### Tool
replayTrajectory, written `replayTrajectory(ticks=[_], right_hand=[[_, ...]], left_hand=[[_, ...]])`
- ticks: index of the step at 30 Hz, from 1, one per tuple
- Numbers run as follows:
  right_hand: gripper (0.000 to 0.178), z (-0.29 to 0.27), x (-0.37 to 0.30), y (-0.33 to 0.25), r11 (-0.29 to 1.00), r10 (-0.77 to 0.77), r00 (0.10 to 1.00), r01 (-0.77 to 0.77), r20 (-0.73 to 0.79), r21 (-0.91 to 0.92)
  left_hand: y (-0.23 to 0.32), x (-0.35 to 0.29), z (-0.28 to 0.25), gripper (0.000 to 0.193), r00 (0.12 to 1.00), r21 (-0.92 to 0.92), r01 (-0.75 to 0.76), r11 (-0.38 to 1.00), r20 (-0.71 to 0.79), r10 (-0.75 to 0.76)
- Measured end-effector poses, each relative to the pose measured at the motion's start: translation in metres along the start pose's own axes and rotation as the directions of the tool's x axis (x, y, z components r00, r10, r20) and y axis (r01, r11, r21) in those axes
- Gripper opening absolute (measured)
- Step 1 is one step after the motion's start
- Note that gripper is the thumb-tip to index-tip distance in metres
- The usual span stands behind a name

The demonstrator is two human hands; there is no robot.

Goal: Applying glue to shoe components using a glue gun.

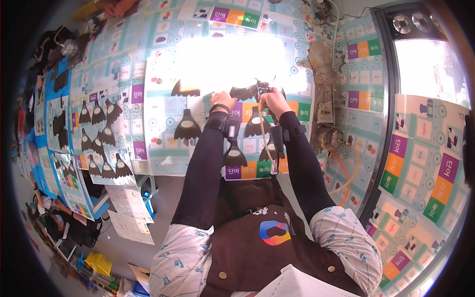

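My left hand [222, 101], in a black sleeve and wrist band, is closed at the left end of a dark scalloped piece [243, 93]. My right hand [275, 102] is closed round a small dark tool with metal parts [263, 88], held at that piece's right end. A pale hose [264, 131] hangs from the tool toward the table's near edge. Strong glare hides detail just beyond my fingers. Around my hands lie more dark fan-shaped pieces with pale ovals: one on the left [187, 126], one between my forearms [234, 155] and one by my right wrist [256, 124].
Printed sheets cover the table [163, 106]. Several similar dark pieces [98, 115] lie in rows at the left. To the right stand a stained fixture [324, 67] and a round metal part [330, 137], with an orange hose [348, 173] beside it. Another person's hands [118, 7] show at the far left.
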State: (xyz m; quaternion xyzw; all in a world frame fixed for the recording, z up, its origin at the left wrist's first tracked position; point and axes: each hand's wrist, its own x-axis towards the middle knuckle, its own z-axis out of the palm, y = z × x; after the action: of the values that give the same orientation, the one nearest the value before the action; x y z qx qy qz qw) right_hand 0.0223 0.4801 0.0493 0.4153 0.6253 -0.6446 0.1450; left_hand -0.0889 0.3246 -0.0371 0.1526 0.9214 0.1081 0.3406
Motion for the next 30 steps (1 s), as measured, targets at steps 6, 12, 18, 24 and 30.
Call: replayTrajectory(ticks=[6, 12, 18, 24, 30], right_hand=[[0.026, -0.014, -0.044, -0.022, 0.989, -0.049, 0.998, 0.055, -0.050, 0.138], [0.025, -0.022, -0.065, -0.030, 0.988, -0.066, 0.994, 0.078, -0.088, 0.132], [0.024, -0.001, -0.066, -0.032, 0.989, -0.058, 0.996, 0.067, -0.072, 0.131], [0.022, 0.029, -0.048, -0.039, 0.997, -0.049, 0.999, 0.049, -0.007, 0.063], [0.018, 0.075, -0.007, -0.042, 0.985, -0.147, 0.979, 0.157, 0.141, -0.067]], left_hand=[[-0.053, 0.006, -0.044, 0.021, 0.913, -0.026, -0.115, 0.993, -0.396, 0.096], [-0.128, 0.042, -0.069, 0.056, 0.865, -0.259, 0.244, 0.934, -0.376, -0.331], [-0.149, 0.055, -0.063, 0.055, 0.840, 0.199, 0.211, 0.957, -0.537, -0.074], [-0.129, 0.039, -0.055, 0.050, 0.958, -0.317, -0.153, 0.936, -0.281, 0.062], [-0.120, 0.018, -0.041, 0.047, 0.968, -0.154, -0.103, 0.983, -0.241, 0.063]])
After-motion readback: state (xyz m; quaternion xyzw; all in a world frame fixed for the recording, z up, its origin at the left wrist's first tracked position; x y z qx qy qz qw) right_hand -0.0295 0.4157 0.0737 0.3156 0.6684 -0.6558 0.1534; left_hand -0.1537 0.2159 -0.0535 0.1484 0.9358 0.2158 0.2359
